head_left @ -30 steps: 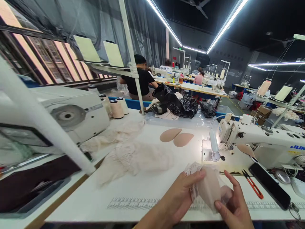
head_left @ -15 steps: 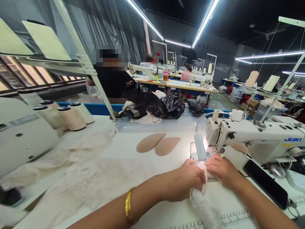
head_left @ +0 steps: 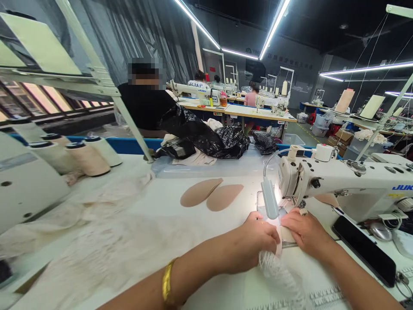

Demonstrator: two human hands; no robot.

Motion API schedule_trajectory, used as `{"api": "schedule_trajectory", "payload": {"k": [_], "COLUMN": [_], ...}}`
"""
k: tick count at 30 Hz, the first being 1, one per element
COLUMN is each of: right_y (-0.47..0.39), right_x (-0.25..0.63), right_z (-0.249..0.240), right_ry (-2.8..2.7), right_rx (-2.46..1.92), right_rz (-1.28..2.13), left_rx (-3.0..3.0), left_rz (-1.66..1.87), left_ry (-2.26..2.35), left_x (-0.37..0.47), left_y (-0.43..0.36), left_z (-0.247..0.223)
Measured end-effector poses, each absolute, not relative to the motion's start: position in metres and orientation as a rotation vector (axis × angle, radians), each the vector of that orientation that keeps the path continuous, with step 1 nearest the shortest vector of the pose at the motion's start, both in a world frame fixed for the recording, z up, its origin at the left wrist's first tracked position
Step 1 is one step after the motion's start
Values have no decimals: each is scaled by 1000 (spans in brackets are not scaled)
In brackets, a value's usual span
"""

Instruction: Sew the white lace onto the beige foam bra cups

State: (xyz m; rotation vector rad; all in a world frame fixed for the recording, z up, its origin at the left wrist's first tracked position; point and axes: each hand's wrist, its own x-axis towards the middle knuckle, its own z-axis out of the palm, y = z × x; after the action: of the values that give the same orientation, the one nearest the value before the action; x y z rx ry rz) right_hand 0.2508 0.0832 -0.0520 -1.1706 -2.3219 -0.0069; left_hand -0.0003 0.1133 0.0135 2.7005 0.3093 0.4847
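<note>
My left hand (head_left: 258,241), a gold bangle on its wrist, is closed on pale fabric (head_left: 276,234) just in front of the sewing machine's needle area. White ruffled lace (head_left: 279,269) trails from beneath it toward the front edge. My right hand (head_left: 305,230) rests beside the same fabric, fingers close together and pressed down on its right side. Above both hands is the white sewing machine (head_left: 335,181), with a small lamp (head_left: 269,199) lighting the plate. Two beige teardrop pads (head_left: 201,192) (head_left: 225,197) lie on the white table left of the machine.
A black phone (head_left: 364,249) lies right of my right hand. Lace fabric (head_left: 106,245) spreads over the left side. Thread cones (head_left: 88,159) stand at the left. Black plastic bags (head_left: 209,140) sit behind the table; a person in black (head_left: 142,105) is beyond.
The view has shifted slightly to the right. My right hand's fingers have spread flatter on the fabric and moved slightly away from my left hand. My left hand keeps its grip.
</note>
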Motion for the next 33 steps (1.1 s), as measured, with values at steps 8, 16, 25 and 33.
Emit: {"api": "schedule_trajectory", "payload": {"k": [8, 16, 25, 33], "right_y": [82, 82, 82, 84], "right_x": [249, 251, 252, 257], "right_z": [-50, -49, -50, -57], "right_ry": [-2331, -2363, -2338, -2373], "right_rx": [-1185, -1190, -1196, -1220], "right_rz": [-5, 17, -30, -89], "left_rx": [2718, 2701, 2728, 2804], "left_rz": [495, 389, 516, 326], "left_ry": [281, 302, 232, 302], "left_x": [0, 3, 1, 1], "left_y": [116, 115, 118, 133], "left_z": [10, 13, 2, -2]}}
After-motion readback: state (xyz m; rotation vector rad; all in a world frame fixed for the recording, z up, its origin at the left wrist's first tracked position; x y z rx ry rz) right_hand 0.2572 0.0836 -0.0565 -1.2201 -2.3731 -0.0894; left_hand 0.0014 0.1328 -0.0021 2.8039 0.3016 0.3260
